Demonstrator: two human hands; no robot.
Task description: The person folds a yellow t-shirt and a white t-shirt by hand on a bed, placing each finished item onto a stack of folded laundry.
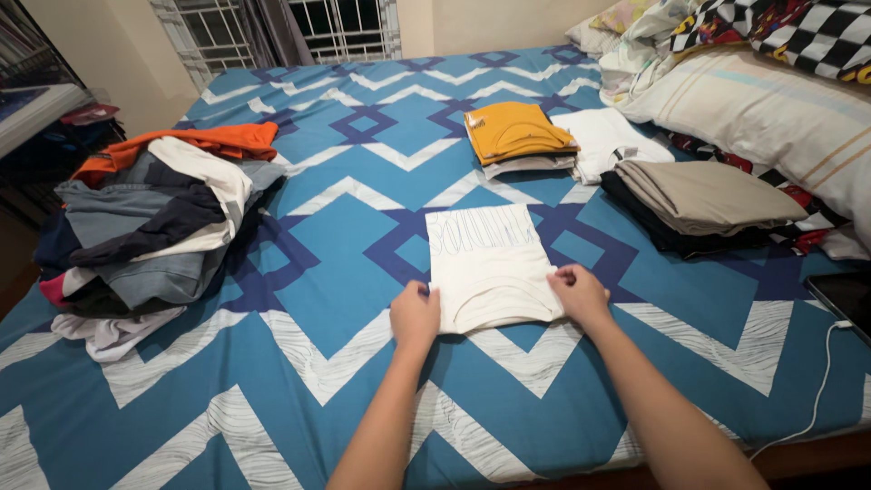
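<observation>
You are leaning over a bed spread with a blue sheet in white and navy zigzags; a barred window stands beyond its far edge and pillows crowd the right side. A loose heap of clothes lies at the left. Folded stacks sit at the far right: a yellow shirt, a white one, a beige piece. A white cable trails off the right edge. The white shirt lies folded in the middle of the bed, its long axis running away from you, collar end nearest you. Your left hand pinches its near left corner, fingers curled shut on the cloth; your right hand grips the near right corner likewise.
</observation>
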